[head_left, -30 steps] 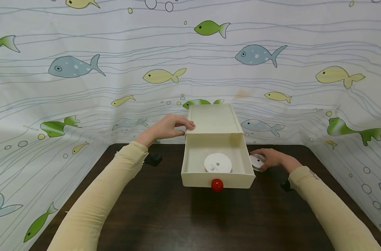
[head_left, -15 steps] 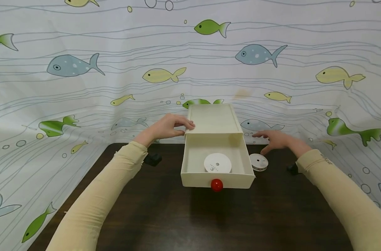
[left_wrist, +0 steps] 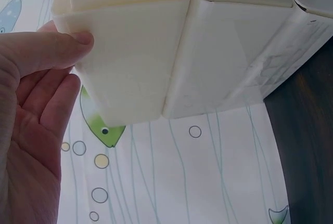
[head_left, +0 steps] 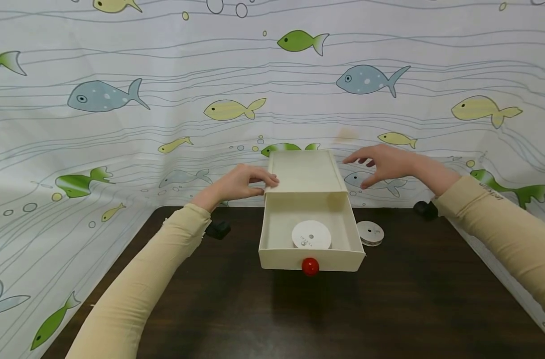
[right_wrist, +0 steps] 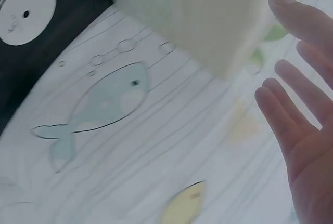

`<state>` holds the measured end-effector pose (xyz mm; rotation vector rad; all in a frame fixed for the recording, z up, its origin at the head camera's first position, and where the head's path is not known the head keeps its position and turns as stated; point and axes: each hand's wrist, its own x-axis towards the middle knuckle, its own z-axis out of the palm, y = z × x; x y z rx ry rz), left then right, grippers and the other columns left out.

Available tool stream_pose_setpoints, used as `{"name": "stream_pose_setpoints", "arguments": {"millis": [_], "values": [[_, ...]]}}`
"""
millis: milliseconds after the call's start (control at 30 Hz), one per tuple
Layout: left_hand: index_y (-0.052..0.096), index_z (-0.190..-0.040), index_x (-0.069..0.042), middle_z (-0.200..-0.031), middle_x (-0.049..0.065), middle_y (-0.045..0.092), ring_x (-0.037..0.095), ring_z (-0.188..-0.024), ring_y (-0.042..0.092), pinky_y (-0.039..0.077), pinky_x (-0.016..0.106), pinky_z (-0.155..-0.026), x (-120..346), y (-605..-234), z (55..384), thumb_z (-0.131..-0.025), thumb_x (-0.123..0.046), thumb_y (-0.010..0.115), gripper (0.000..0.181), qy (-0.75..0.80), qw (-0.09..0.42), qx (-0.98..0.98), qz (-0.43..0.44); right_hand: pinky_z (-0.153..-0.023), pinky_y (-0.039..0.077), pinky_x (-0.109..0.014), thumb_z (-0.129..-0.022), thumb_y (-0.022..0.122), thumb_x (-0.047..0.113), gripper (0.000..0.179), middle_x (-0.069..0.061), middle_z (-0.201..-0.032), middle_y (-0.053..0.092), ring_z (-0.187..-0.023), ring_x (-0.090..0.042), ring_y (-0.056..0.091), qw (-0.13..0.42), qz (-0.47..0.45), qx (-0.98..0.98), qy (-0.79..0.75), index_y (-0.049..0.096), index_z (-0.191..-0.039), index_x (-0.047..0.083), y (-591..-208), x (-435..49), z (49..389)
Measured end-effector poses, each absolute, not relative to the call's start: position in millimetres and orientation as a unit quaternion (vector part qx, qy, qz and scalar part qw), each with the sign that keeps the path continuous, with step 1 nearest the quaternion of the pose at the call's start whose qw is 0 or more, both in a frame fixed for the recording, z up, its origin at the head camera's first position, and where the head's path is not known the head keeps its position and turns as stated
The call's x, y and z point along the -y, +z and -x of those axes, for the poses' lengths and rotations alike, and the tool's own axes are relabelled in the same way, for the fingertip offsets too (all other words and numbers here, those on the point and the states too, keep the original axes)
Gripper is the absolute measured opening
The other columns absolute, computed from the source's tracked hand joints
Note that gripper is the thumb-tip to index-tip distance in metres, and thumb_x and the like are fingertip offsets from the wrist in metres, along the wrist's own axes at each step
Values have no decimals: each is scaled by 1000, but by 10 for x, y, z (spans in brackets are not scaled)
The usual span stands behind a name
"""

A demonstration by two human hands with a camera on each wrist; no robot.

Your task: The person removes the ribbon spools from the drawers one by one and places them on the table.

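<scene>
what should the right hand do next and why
Probably move the right hand in to the right side of the box: it looks empty, with fingers spread, apart from that side, while the left hand holds the left edge, so both could steady it.

A white sheet (head_left: pixel 178 37) with soft creases forms the back wall and carries on round both sides, its lower part gently rippled. Thin, wavy blue-grey lines (head_left: pixel 272 65) run across it, among outlined bubbles (head_left: pixel 241 10) and cartoon fish: green fish (head_left: pixel 298 41), spotted blue-grey fish (head_left: pixel 97 96) and yellow fish (head_left: pixel 227 109), facing different ways. A faint tan patch (head_left: pixel 346 133) marks the back, right of centre. Below stands a dark brown table (head_left: pixel 209 319) with visible wood grain and rounded far corners. The light is soft, leaving a dull sheen on the tabletop.
</scene>
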<state>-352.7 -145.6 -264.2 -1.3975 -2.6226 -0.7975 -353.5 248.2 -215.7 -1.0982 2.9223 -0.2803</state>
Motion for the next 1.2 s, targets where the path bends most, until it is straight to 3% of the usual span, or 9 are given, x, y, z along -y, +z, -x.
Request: {"name": "stream_pose_setpoints", "arguments": {"millis": [267,533,833,1033,1200], "values": [[73,-117,-7,-129,12,68,26,-128,60,51,38,-108,1461,-2654,3544,-89,6,65,32,-268,29,847,458,-97,57,-48,-78,84,19,66,-7,-142,56,-121,-30,57,15,430,-900,-67,57,-139,17,-1817,-1958,3286],[73,-117,-5,-128,14,68,28,-127,60,51,41,-107,1470,-2661,3550,-89,6,64,31,-272,27,841,466,-102,54,-49,-81,82,20,66,-1,-142,56,-127,-30,55,82,474,-875,-50,55,-141,19,-1782,-1534,3076],[73,-117,-6,-130,13,67,27,-129,59,50,40,-109,1465,-2659,3532,-90,7,63,31,-281,15,844,457,-111,45,-52,-81,81,23,68,0,-147,51,-136,-25,45,146,503,-852,8,52,-143,23,-1929,-1254,2844],[73,-118,-7,-131,13,67,27,-130,58,50,41,-109,1457,-2680,3531,-91,6,63,32,-279,11,847,453,-113,45,-48,-79,84,21,71,2,-147,51,-136,-23,44,213,512,-831,37,53,-143,23,-2095,-1160,2788],[73,-117,-7,-130,12,67,27,-129,59,50,41,-109,1462,-2661,3531,-90,6,63,32,-276,19,849,450,-113,44,-47,-76,86,23,76,0,-145,51,-136,-23,43,231,526,-815,69,52,-143,24,-2143,-1090,2767]]}}
